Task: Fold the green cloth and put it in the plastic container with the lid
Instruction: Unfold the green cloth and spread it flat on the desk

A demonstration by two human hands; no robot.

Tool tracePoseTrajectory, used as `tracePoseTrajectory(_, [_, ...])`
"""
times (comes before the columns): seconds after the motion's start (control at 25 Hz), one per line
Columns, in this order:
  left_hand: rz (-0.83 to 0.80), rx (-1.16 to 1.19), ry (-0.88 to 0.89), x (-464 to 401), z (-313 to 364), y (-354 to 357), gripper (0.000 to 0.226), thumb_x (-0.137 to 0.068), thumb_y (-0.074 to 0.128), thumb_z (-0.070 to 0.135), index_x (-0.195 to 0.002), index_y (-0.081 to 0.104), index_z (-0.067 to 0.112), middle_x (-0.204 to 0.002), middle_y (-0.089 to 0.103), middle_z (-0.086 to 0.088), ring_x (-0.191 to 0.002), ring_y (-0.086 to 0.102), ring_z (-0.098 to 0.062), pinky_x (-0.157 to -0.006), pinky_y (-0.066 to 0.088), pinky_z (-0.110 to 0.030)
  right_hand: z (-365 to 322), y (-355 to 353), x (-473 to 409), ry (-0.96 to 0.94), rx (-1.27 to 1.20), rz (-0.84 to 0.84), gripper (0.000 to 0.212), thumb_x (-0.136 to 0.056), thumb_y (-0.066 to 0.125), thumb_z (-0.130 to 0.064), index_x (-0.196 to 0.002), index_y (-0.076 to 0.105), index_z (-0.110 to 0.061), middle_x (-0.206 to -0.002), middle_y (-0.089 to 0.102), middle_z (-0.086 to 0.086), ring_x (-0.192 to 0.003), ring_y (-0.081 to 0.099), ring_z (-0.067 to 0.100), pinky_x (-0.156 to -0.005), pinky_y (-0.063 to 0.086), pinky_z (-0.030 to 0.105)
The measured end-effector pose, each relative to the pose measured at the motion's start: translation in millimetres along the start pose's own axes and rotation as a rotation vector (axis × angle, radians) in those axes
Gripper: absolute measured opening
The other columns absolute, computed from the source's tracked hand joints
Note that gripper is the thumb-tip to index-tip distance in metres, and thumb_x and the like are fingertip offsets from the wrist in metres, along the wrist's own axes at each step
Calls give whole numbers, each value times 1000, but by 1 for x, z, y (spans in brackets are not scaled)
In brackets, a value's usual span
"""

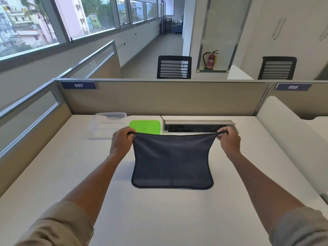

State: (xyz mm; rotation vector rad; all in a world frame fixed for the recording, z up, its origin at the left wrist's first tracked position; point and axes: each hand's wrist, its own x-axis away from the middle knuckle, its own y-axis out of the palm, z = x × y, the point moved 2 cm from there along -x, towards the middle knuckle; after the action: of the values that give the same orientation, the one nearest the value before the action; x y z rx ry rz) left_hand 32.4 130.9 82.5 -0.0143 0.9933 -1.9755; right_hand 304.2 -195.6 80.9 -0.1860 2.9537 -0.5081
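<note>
1. Hands hold up a dark, black-edged square cloth (172, 160) over the white desk (159, 219); it looks more charcoal than green in this light.
2. The left hand (121, 142) pinches the cloth's upper left corner between thumb and fingers.
3. The right hand (229, 141) pinches the upper right corner the same way, so the top edge runs taut between the two.
4. The cloth hangs down toward the person, and its lower edge seems to rest on the desk, though contact is hard to confirm.
5. A clear, rectangular plastic container (108, 125) stands open on the desk's far left, beyond the left hand.
6. A bright green plastic lid (147, 126) lies flat just beside the container on its right, partly hidden by the cloth's top edge.
7. A recessed cable tray with a metal flap (198, 125) sits open behind the right hand.
</note>
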Motion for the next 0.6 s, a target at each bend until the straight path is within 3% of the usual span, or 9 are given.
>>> tracePoseTrajectory(0.12, [-90, -46, -24, 15, -18, 11, 14, -80, 71, 5, -90, 76, 15, -89, 77, -1, -82, 69, -18, -80, 49, -27, 30, 1, 14, -64, 163, -65, 24, -86, 48, 8, -84, 64, -10, -88, 66, 4, -86, 62, 23, -73, 50, 30])
tracePoseTrajectory(0.28, [-244, -126, -46, 52, -47, 22, 11, -79, 76, 10, -88, 76, 17, -87, 76, 1, -80, 69, -16, -76, 52, -29, 75, -5, 47, -123, 242, -146, 36, -84, 45, 12, -77, 58, -21, -82, 64, -6, -80, 60, 15, -64, 42, 20])
tracePoseTrajectory(0.48, [-424, -248, -49, 101, -77, 27, 13, -81, 71, 14, -82, 72, 28, -84, 70, 12, -81, 65, -11, -70, 51, -30, 122, -19, 94, -287, 488, -296, 34, -87, 46, 5, -81, 56, -27, -83, 62, -12, -78, 58, 13, -66, 47, 33])
tracePoseTrajectory(0.6, [-475, -292, -75, 122, -86, 31, 14, -82, 70, 16, -86, 72, 29, -91, 68, 16, -84, 64, -10, -72, 50, -28, 141, -22, 111, -287, 622, -383, 32, -90, 48, 1, -87, 62, -28, -88, 65, -12, -83, 59, 14, -72, 49, 36])
